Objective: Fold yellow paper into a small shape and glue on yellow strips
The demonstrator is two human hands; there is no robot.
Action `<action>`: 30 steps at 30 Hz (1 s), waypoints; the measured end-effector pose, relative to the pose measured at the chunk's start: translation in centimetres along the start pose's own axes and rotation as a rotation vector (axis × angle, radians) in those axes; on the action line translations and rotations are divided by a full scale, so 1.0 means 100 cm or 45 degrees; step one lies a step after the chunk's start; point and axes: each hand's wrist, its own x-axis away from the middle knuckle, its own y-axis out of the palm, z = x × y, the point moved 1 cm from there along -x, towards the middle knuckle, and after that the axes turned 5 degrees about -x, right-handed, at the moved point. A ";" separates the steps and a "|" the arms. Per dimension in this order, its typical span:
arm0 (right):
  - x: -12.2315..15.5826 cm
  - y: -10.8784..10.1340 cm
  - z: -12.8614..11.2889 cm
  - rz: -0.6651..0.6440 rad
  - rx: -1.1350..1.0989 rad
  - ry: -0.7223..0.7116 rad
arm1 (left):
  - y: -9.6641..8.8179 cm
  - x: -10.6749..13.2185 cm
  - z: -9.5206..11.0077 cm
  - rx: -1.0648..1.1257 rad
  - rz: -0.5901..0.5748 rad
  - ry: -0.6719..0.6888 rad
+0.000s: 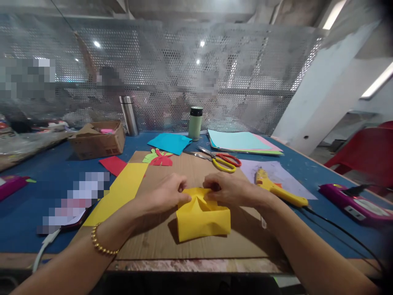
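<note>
A folded yellow paper piece (pixel 202 219) lies on a brown cardboard sheet (pixel 196 241) near the table's front edge. My left hand (pixel 166 194) pinches its top left edge with the fingers closed. My right hand (pixel 229 189) pinches the top right edge in the same way. Both hands meet over the paper's upper fold. A bead bracelet sits on my left wrist.
A flat yellow sheet (pixel 119 192), red paper (pixel 113 164) and red-green cutouts (pixel 159 157) lie to the left. Scissors (pixel 219 159), a yellow glue gun (pixel 279 189), stacked coloured sheets (pixel 242 142), a green flask (pixel 195 122), a steel flask (pixel 129 114) and a cardboard box (pixel 96 139) stand behind.
</note>
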 end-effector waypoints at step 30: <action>0.000 0.013 -0.009 0.430 -1.247 -0.079 | -0.005 0.000 0.010 0.939 0.105 0.000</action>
